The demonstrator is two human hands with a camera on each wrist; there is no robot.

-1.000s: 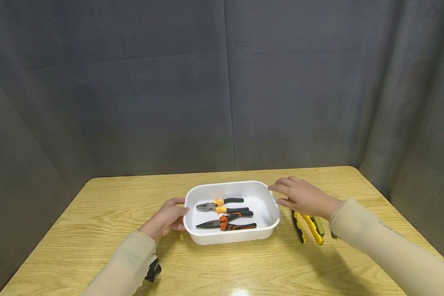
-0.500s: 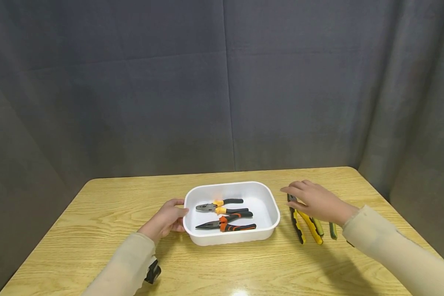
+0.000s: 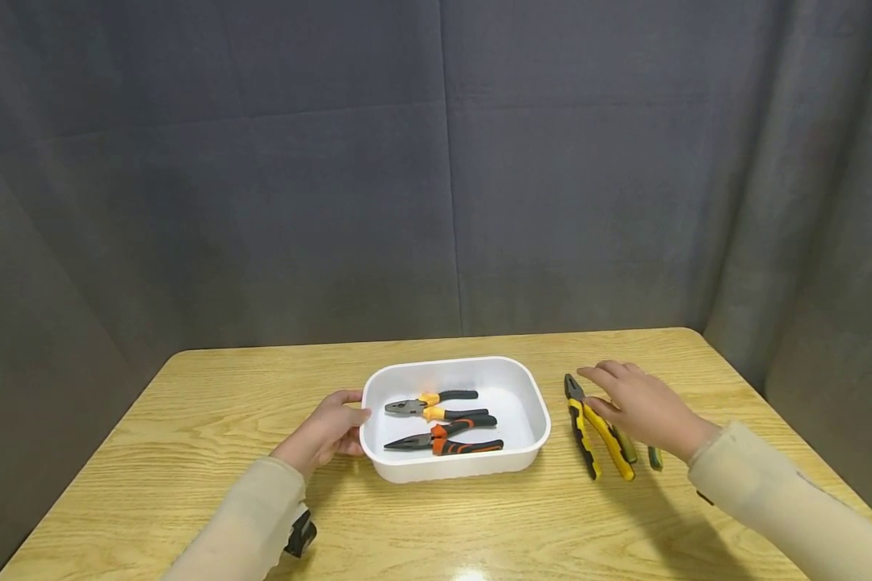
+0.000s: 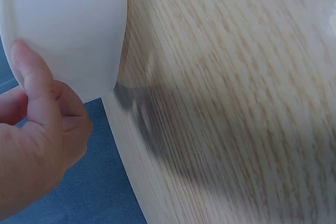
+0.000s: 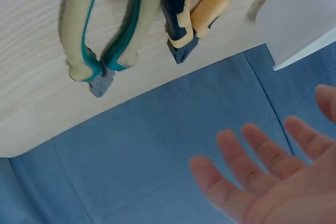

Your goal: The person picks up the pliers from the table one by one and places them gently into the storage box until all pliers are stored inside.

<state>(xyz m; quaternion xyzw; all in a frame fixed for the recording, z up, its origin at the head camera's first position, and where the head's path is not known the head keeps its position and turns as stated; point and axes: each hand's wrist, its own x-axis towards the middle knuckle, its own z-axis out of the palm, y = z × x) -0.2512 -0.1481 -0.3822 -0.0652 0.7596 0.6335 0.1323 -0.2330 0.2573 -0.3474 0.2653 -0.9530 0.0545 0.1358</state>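
Note:
A white tray (image 3: 525,415) is in the middle of the table in the head view. My left hand (image 3: 325,429) pinches its left end, with the thumb over the rim and the other fingers outside the wall. Inside lie combination pliers (image 3: 405,407) with yellow-and-black handles and, nearer me, long-nose pliers (image 3: 412,441) with orange-and-black handles. My right hand (image 3: 643,410) hovers right of the tray, fingers spread and holding nothing. Below it lie yellow-and-black pliers (image 3: 584,440). Beside those are pliers with green-edged handles (image 5: 81,30), partly hidden by the hand in the head view.
The wood-grain table (image 3: 436,524) ends at its far edge before a grey curtain (image 3: 334,202). Curtain also hangs along both sides. A small black object (image 3: 301,532) shows beside the left sleeve.
My right hand has moved away from the tray's right rim, over the pliers to the right, uncovering the head of the yellow-and-black pliers. The left hand and tray stay almost still.

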